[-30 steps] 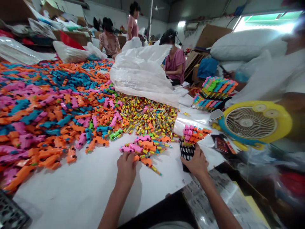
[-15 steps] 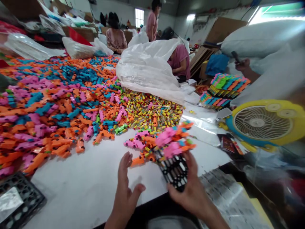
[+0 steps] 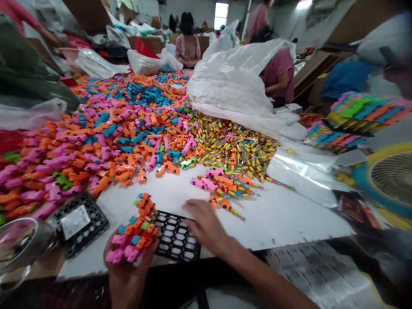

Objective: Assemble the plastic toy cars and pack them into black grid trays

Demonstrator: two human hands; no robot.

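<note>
My left hand [image 3: 127, 272] is wrapped around the left end of a black plastic rack [image 3: 177, 234], where a cluster of pink, orange and blue toy cars [image 3: 137, 240] stands. Hexagonal holes show in the bare right part of the rack. Over its right edge reaches my right hand [image 3: 207, 225], fingers stretched out and smeared by motion, with nothing visible in them. Just beyond lies a small bunch of toy cars on yellow-banded sticks [image 3: 225, 182], loose on the white tabletop [image 3: 273, 223].
A big heap of toy cars [image 3: 106, 141] covers the left and back. Beside it are yellow-banded sticks [image 3: 238, 146] and a plastic bag [image 3: 231, 86]. Left stand another black rack [image 3: 96, 214] and a glass mug [image 3: 25, 240]. Loaded racks [image 3: 363, 113] and a fan [image 3: 392, 176] are right.
The rack of cars has swung left, from my right hand into my left. My right hand has let go of its side, and the view has turned left.
</note>
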